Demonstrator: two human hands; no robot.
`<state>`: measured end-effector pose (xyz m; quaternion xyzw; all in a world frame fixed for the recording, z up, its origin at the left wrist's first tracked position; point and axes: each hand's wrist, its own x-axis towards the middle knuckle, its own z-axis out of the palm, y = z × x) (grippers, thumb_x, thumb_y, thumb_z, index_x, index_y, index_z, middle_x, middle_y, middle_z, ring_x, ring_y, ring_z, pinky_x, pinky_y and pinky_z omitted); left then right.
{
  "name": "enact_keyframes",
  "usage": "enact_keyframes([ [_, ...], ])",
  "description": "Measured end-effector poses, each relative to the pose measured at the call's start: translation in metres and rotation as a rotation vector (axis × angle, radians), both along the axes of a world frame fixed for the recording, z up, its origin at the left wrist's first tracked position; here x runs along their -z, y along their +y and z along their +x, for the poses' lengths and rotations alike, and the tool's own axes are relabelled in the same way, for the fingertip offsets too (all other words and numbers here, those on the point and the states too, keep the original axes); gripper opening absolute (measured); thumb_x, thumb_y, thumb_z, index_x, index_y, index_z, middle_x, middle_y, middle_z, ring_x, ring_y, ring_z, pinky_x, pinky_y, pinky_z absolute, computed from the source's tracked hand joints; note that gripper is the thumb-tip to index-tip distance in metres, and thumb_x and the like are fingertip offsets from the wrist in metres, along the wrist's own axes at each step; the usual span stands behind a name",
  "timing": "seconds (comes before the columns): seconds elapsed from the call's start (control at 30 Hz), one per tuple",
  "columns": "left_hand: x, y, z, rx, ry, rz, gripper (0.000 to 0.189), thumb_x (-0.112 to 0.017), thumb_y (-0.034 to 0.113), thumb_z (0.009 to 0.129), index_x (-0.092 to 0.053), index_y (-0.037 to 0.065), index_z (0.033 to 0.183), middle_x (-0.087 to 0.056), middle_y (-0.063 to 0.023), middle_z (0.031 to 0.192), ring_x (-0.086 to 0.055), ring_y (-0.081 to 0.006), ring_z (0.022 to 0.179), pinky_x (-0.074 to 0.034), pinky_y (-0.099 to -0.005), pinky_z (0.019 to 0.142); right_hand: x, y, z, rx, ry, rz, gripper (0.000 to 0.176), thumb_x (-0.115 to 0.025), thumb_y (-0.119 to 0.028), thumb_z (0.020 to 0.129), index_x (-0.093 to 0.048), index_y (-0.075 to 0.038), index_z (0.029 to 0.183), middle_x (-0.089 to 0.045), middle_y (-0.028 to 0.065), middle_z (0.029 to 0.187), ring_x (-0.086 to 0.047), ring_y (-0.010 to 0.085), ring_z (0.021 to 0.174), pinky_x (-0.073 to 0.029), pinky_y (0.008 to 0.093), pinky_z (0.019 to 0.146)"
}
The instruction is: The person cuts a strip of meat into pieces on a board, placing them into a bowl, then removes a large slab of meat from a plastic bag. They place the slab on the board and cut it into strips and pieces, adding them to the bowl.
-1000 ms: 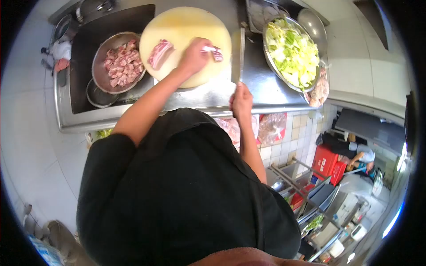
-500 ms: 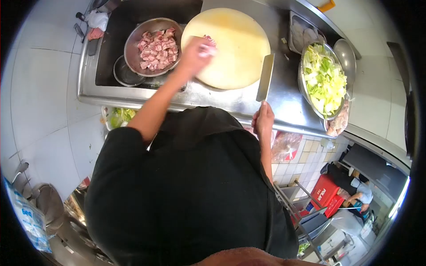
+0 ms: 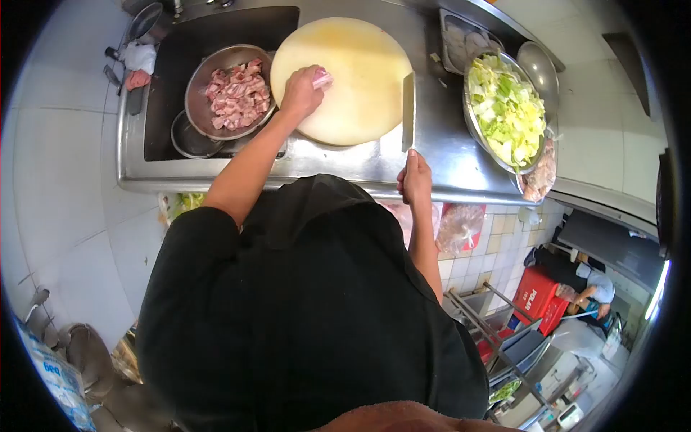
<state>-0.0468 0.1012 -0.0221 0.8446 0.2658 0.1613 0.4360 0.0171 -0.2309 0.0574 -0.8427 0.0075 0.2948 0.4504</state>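
Note:
My left hand (image 3: 303, 92) is closed around a piece of raw meat (image 3: 322, 78) over the left part of a round, pale yellow cutting board (image 3: 360, 79). To the left of the board, a metal bowl (image 3: 198, 93) holds many chunks of raw meat (image 3: 241, 97). My right hand (image 3: 415, 178) grips the handle of a cleaver (image 3: 409, 108), whose broad blade points away from me beside the board's right edge. Fingers hide most of the handle.
On the right stands a large metal bowl of chopped lettuce (image 3: 507, 111), with a metal tray (image 3: 461, 43) behind it. The sink (image 3: 165, 137) lies left, holding a smaller pot (image 3: 194, 137). Another person (image 3: 594, 284) is far off at lower right, near a red cooler (image 3: 536, 291).
My left hand was blurred in motion and now shows clearly on the board with the meat. The camera view has shifted slightly; the cleaver stays in my right hand.

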Motion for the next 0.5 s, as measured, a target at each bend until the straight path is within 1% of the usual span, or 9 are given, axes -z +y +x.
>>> enact_keyframes([
  [0.07, -0.019, -0.030, 0.009, 0.059, -0.065, -0.161, 0.060, -0.086, 0.029, 0.084, -0.066, -0.002, 0.132, -0.073, -0.0205, 0.123, -0.070, -0.0300, 0.117, -0.053, -0.0378, 0.104, -0.009, 0.000, -0.002, 0.018, 0.035, 0.006, 0.050, -0.044, -0.043, 0.111, -0.065, -0.002, 0.129, -0.053, 0.0050, 0.057, -0.051, 0.0152, 0.042, -0.041, 0.0324, 0.041],
  [0.13, -0.032, -0.054, 0.008, 0.194, -0.035, -0.133, 0.060, -0.087, 0.030, 0.083, -0.067, -0.002, 0.130, -0.072, -0.0207, 0.124, -0.070, -0.0306, 0.117, -0.053, -0.0383, 0.104, -0.017, -0.003, -0.007, -0.001, 0.060, 0.016, 0.053, -0.043, -0.046, 0.111, -0.066, -0.001, 0.125, -0.052, 0.0041, 0.057, -0.050, 0.0142, 0.043, -0.041, 0.0323, 0.042],
  [0.17, -0.032, -0.064, 0.008, 0.260, -0.019, -0.120, 0.060, -0.087, 0.030, 0.083, -0.067, -0.002, 0.129, -0.072, -0.0208, 0.124, -0.069, -0.0309, 0.118, -0.052, -0.0386, 0.104, -0.021, -0.004, -0.011, -0.024, 0.059, 0.008, 0.054, -0.043, -0.048, 0.111, -0.066, 0.000, 0.122, -0.052, 0.0039, 0.056, -0.050, 0.0139, 0.043, -0.041, 0.0321, 0.042],
  [0.2, -0.019, -0.069, 0.007, 0.320, -0.009, -0.080, 0.060, -0.087, 0.027, 0.082, -0.067, -0.001, 0.131, -0.069, -0.0207, 0.131, -0.068, -0.0320, 0.118, -0.052, -0.0385, 0.104, -0.021, -0.006, -0.015, -0.051, 0.060, 0.046, 0.055, -0.042, -0.049, 0.111, -0.066, 0.000, 0.119, -0.052, 0.0039, 0.057, -0.049, 0.0134, 0.043, -0.041, 0.0317, 0.042],
  [0.23, -0.003, -0.071, 0.005, 0.307, -0.088, 0.013, 0.056, -0.086, 0.024, 0.082, -0.067, 0.000, 0.129, -0.069, -0.0196, 0.130, -0.067, -0.0328, 0.117, -0.052, -0.0396, 0.103, -0.029, -0.003, -0.019, -0.075, 0.070, 0.033, 0.055, -0.042, -0.049, 0.111, -0.067, 0.000, 0.118, -0.053, 0.0037, 0.059, -0.050, 0.0129, 0.045, -0.042, 0.0316, 0.044],
  [0.3, 0.020, -0.068, 0.000, 0.270, -0.250, 0.212, 0.050, -0.083, 0.018, 0.082, -0.068, 0.002, 0.127, -0.068, -0.0175, 0.128, -0.066, -0.0343, 0.117, -0.053, -0.0419, 0.101, -0.039, 0.006, -0.028, -0.137, 0.065, 0.060, 0.054, -0.040, -0.053, 0.111, -0.056, -0.007, 0.087, -0.052, 0.0041, 0.060, -0.050, 0.0134, 0.044, -0.040, 0.0306, 0.042],
  [0.33, 0.012, -0.066, -0.006, 0.281, -0.252, 0.153, 0.048, -0.083, 0.017, 0.081, -0.068, 0.003, 0.124, -0.067, -0.0166, 0.126, -0.065, -0.0342, 0.116, -0.052, -0.0421, 0.101, -0.045, 0.010, -0.032, -0.155, 0.081, 0.069, 0.054, -0.040, -0.052, 0.111, -0.057, -0.005, 0.091, -0.052, 0.0043, 0.060, -0.050, 0.0133, 0.045, -0.041, 0.0310, 0.042],
  [0.43, -0.011, -0.057, -0.017, 0.311, -0.274, 0.059, 0.040, -0.080, 0.013, 0.080, -0.069, 0.004, 0.117, -0.065, -0.0145, 0.119, -0.062, -0.0342, 0.114, -0.051, -0.0426, 0.100, -0.051, 0.020, -0.037, -0.227, 0.074, 0.019, 0.056, -0.042, -0.050, 0.111, -0.067, 0.000, 0.120, -0.057, 0.0070, 0.061, -0.055, 0.0151, 0.051, -0.046, 0.0345, 0.052],
  [0.5, -0.016, -0.059, -0.017, 0.329, -0.313, 0.093, 0.034, -0.078, 0.012, 0.080, -0.068, 0.005, 0.112, -0.064, -0.0137, 0.113, -0.062, -0.0344, 0.111, -0.051, -0.0428, 0.098, -0.056, 0.027, -0.038, -0.260, 0.084, -0.052, 0.055, -0.042, -0.048, 0.111, -0.066, 0.000, 0.123, -0.060, 0.0116, 0.064, -0.060, 0.0214, 0.059, -0.050, 0.0395, 0.063],
])
